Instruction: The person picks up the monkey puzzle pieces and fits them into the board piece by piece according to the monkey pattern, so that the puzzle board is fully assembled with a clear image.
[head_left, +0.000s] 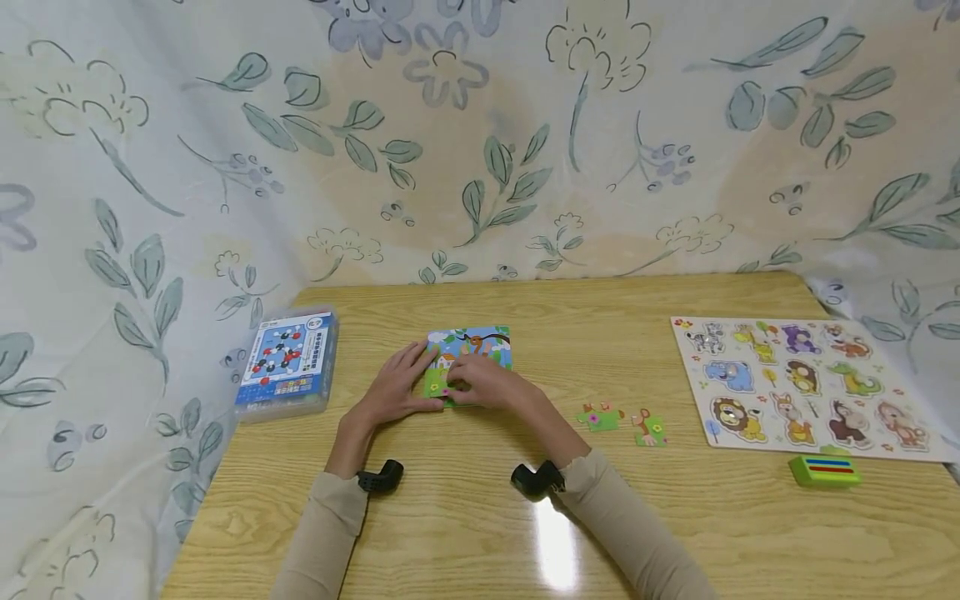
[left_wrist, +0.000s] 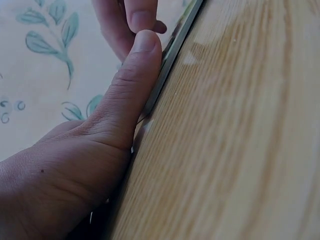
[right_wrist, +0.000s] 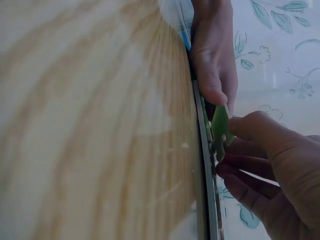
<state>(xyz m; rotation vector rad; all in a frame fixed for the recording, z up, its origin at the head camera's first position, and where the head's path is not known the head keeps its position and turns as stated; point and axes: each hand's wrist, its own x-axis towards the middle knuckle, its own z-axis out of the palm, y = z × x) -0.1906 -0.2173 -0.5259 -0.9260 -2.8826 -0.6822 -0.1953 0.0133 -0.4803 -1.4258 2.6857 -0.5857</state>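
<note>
Over the lower left part of a small picture puzzle [head_left: 500,343], the right hand [head_left: 486,382] is pinching a green puzzle piece [right_wrist: 219,127] between thumb and fingers. The left hand [head_left: 393,390] is bracing the puzzle's left side, fingers extended and slightly apart, thumb lying along the near edge. Each wrist is carrying a black wrist unit [head_left: 537,481]. The puzzle is lying flat near the middle of the worktop [head_left: 450,533]. Right of it, I am seeing two loose pieces: one [head_left: 602,417] showing a pink flower, the other [head_left: 649,427] lying just beside it. Farther right, an animal board [head_left: 761,392] is resting flat, with a green striped block [head_left: 825,471] sitting at its near edge. On the far left, a molecule kit case [head_left: 288,362] is lying label-up. A floral cloth [head_left: 480,167] is hanging behind.
</note>
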